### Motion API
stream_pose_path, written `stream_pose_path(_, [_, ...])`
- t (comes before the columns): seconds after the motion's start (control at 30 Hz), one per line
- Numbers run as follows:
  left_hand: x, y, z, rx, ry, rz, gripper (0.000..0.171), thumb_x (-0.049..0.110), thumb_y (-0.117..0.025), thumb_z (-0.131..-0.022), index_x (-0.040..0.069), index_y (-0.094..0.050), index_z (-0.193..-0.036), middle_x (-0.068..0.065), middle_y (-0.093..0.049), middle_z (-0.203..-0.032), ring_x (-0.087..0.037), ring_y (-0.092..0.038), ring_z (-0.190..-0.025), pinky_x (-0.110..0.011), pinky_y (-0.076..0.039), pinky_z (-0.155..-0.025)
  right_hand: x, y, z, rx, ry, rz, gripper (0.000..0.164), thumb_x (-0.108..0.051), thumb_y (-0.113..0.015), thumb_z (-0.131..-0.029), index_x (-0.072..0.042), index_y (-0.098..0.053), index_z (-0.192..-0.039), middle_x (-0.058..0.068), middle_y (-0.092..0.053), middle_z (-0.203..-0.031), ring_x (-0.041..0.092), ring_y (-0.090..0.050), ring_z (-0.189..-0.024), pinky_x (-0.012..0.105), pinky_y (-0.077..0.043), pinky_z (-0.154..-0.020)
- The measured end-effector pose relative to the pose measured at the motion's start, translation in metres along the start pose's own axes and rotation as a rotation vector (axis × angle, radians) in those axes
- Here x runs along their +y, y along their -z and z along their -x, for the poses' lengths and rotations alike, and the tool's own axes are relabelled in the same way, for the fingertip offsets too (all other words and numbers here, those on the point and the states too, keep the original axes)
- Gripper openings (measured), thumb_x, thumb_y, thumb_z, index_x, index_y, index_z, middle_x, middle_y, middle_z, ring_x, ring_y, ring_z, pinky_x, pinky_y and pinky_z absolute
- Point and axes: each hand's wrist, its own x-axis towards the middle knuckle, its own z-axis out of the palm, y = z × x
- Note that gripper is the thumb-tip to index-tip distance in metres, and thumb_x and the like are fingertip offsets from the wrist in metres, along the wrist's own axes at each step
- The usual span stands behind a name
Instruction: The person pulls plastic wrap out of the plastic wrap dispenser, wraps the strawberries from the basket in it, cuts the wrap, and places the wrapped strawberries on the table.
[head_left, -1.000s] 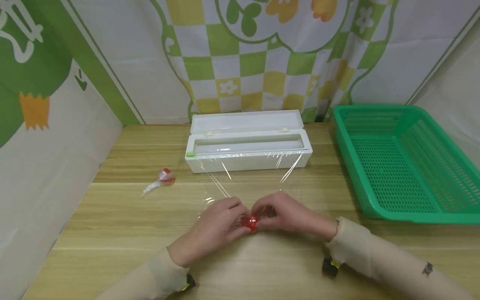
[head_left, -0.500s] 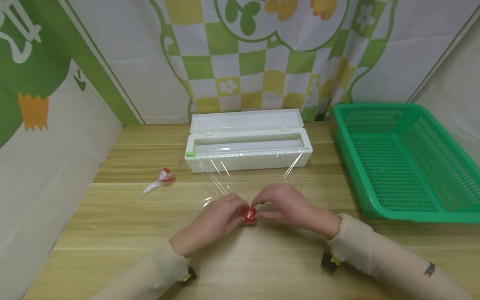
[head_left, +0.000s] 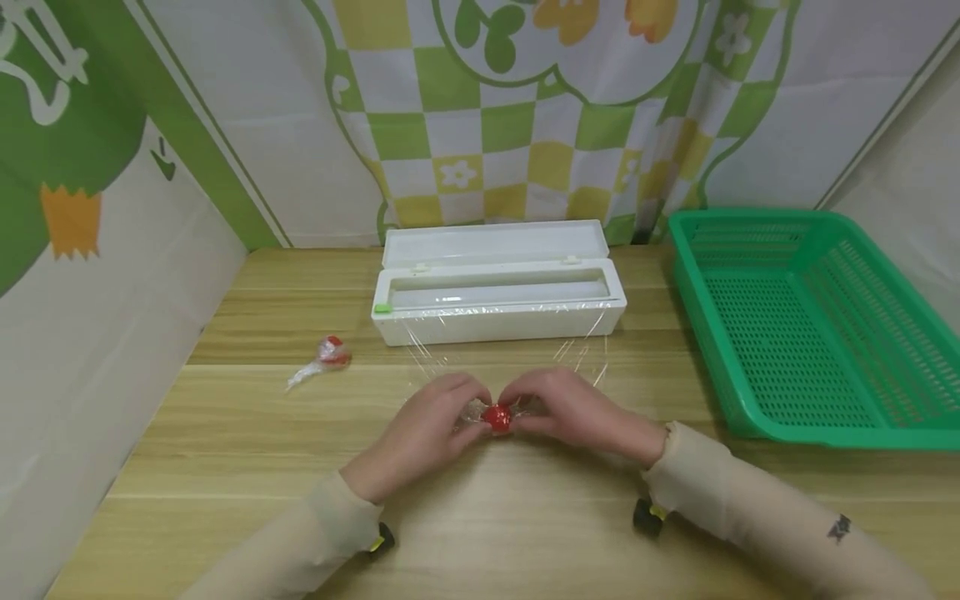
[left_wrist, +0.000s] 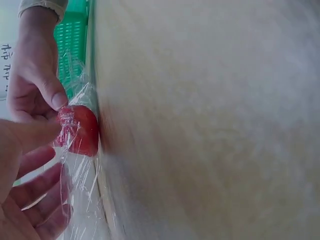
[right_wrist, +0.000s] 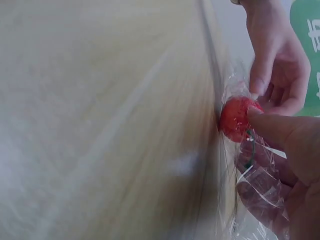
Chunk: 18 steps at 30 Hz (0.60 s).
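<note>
A small red tomato [head_left: 497, 419] lies in clear cling film on the table, between both hands. The left hand [head_left: 431, 421] grips it from the left, its thumb on the tomato [left_wrist: 82, 130] in the left wrist view. From the right, the right hand [head_left: 573, 412] holds the other side, its thumb pressing the tomato [right_wrist: 236, 119] and its fingers behind the crinkled film [right_wrist: 260, 185]. A bit of green shows beside the tomato in the right wrist view. The film runs back to a white cling film box [head_left: 498, 325], whose lid stands open over the roll.
Another red ball wrapped in film [head_left: 332, 352], with a twisted tail, lies on the table [head_left: 247, 450] at the left. A green plastic basket [head_left: 738, 408] stands at the right. A patterned cloth [head_left: 502, 125] hangs behind the box.
Both hands have moved the tomato away from the person, toward the box. The film between hands and box is shorter and slacker. The wrapped ball at the left has stayed put.
</note>
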Motion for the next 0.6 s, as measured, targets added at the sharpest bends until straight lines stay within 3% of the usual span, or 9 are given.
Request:
stream_pose_path(0.17, [-0.001,-0.001,-0.001,-0.006,-0.025,0.007,0.034,0.019,-0.085,-0.076,0.014,-0.068,-0.105,0.003,-0.070,-0.103,-0.014,-0.065,-0.099,-0.034,-0.056,-0.091,0.003,0.004,-0.003,-0.021,-0.038,-0.015,0.022,-0.028,-0.078,-0.085,-0.022,-0.074,-0.107,-0.012,-0.075,-0.103,0.004,-0.068,-0.095,0.026,-0.057,-0.087])
stream_pose_path(0.37, [-0.003,-0.001,-0.005,-0.048,0.046,0.023,0.017,0.022,-0.074,-0.088,0.017,-0.069,-0.104,0.004,-0.073,-0.104,-0.014,-0.068,-0.099,-0.035,-0.055,-0.093,-0.001,0.009,-0.006,0.050,0.015,0.096,0.021,-0.030,-0.076,-0.087,-0.020,-0.074,-0.106,-0.007,-0.075,-0.105,0.008,-0.069,-0.098,0.029,-0.056,-0.089])
stream_pose_path(0.6, [-0.009,0.002,-0.012,-0.111,0.101,0.060,0.012,0.021,-0.068,-0.093,0.019,-0.072,-0.105,0.007,-0.074,-0.099,-0.011,-0.067,-0.093,-0.034,-0.055,-0.089,-0.008,0.008,-0.010,0.081,0.092,0.127,0.018,-0.026,-0.077,-0.086,-0.020,-0.075,-0.103,-0.007,-0.075,-0.102,0.008,-0.069,-0.095,0.027,-0.056,-0.089])
